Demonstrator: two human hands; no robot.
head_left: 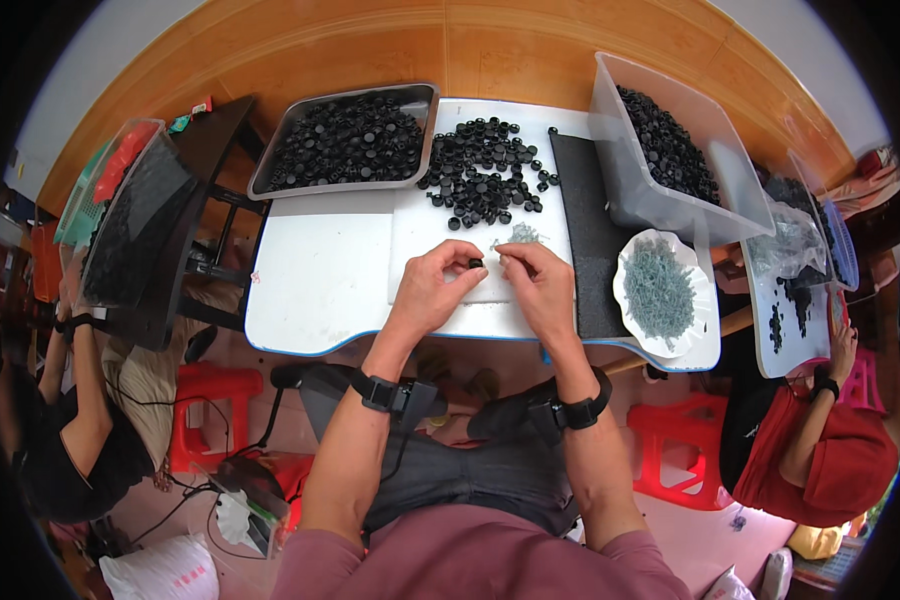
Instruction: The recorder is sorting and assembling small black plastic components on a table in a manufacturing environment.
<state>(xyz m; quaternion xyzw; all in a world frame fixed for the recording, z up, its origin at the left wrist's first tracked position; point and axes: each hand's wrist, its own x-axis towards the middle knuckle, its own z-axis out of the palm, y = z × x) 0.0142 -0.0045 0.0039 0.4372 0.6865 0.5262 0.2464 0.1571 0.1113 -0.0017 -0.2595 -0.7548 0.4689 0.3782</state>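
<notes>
Over the near middle of the white table (310, 270), my left hand (432, 290) pinches a small round black cap (475, 263) between thumb and fingertips. Close beside it, my right hand (542, 295) has its thumb and fingers pressed together; whatever they hold is too small to make out. Just beyond the right fingertips lies a little heap of small clear pieces (523, 233). Farther back, many loose black caps (482, 170) are spread in a pile. The two hands are apart by a narrow gap.
A metal tray (350, 187) of black caps stands back left. At right are a clear plastic bin (625, 185) of black parts, a dark mat (585, 200) and a scalloped white plate (621, 285) of thin greyish pieces. People sit at both sides, near red stools (215, 385).
</notes>
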